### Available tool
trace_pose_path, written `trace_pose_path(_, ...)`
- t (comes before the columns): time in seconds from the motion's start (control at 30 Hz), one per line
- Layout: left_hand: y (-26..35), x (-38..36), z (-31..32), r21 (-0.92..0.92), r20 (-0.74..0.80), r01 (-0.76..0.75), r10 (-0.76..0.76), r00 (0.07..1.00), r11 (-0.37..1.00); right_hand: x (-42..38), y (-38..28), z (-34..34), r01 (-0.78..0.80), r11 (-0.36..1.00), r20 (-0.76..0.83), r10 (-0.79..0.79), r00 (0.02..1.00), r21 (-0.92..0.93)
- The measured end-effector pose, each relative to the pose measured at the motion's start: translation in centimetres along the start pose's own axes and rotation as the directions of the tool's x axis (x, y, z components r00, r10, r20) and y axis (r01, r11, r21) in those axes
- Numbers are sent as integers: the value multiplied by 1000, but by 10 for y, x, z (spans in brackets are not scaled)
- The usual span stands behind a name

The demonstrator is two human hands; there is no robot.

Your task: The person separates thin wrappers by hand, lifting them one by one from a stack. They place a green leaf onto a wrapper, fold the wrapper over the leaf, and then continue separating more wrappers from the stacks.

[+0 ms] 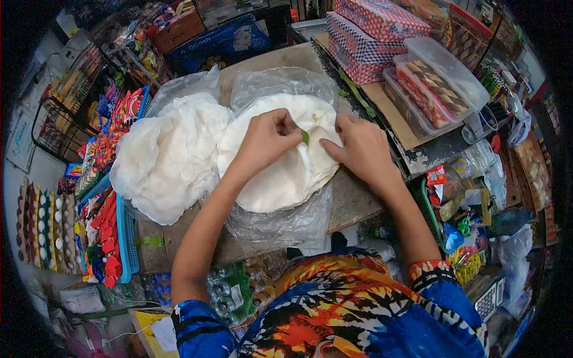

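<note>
A stack of thin, round white wrapper sheets (262, 185) lies on clear plastic in front of me, its upper sheets creased and partly lifted near my hands. My left hand (271, 138) is above the stack, thumb and fingers pinched on a small green strip (305, 137) that looks like a piece of leaf. At the stack's right edge, my right hand (365, 149) grips the sheets, with the thumb on top and the fingers partly hidden. Left of the stack sits a loose, crumpled pile of similar white sheets (164, 158).
Checkered boxes (373, 48) and clear plastic containers with food (436, 89) stand at the back right. A blue basket of packets (127, 238) borders the wooden table (358, 206) on the left, beside egg trays (48, 230). A green basket (427, 215) is near my right arm.
</note>
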State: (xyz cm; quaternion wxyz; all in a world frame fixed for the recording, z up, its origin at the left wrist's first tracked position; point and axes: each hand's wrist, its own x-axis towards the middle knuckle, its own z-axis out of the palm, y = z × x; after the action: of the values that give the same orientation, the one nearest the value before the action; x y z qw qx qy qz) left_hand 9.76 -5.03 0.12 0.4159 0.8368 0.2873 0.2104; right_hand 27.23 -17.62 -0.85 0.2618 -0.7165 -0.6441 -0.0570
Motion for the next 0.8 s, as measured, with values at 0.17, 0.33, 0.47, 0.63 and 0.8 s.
trace_pose_path(0.17, 16, -2, 22, 193, -26, -270, 280, 960, 943, -2, 13, -8, -268, 919, 201, 215, 956, 289)
trace_pose_path(0.33, 17, 8, 41, 319, 21, -271, 279, 960, 908, -10, 23, 12, -205, 801, 107, 175, 979, 562)
trace_pose_path(0.47, 17, 22, 41, 375, 57, -370, 377, 924, 850, -13, 27, 15, -200, 731, 103, 177, 979, 653)
trace_pose_path(0.63, 16, 29, 39, 595, 365, -668, 590, 720, 447, -15, 29, 14, -224, 688, 124, 193, 973, 690)
trace_pose_path(0.8, 15, 32, 42, 689, 507, -699, 562, 653, 191, -14, 29, 16, -205, 690, 104, 186, 977, 694)
